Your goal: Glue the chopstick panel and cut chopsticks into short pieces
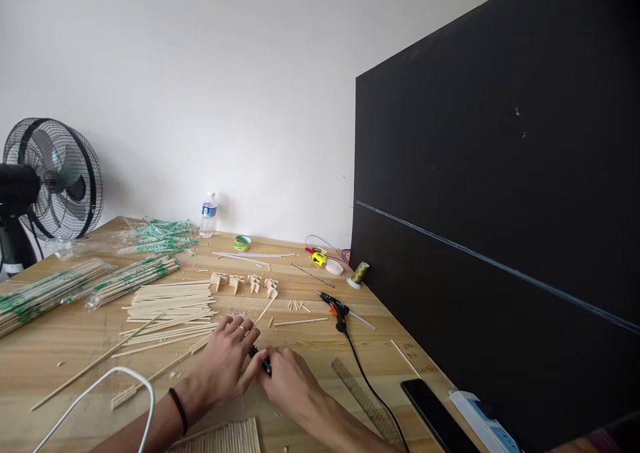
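My left hand (226, 358), with a black band on its wrist, is closed with its fingers curled over a thin wooden stick (267, 306). One end of the stick sticks out beyond the fingertips; the rest is hidden. Close beside it, my right hand (290, 381) is wrapped round a small black hand tool (267, 365), mostly covered, so its exact kind does not show. My left thumb reaches over to the tool. Left of the hands lies a pile of bare sticks (173, 303). Small stepped stick assemblies (254, 282) stand in a row behind them.
A glue gun (340, 310) with its black cable, a clear ruler (365, 400), a phone (435, 416) and a power strip (485, 421) lie to the right, along a black panel (490, 173). Bagged sticks (55, 290) and a fan (55, 180) are left; a white cable (120, 371) loops in front.
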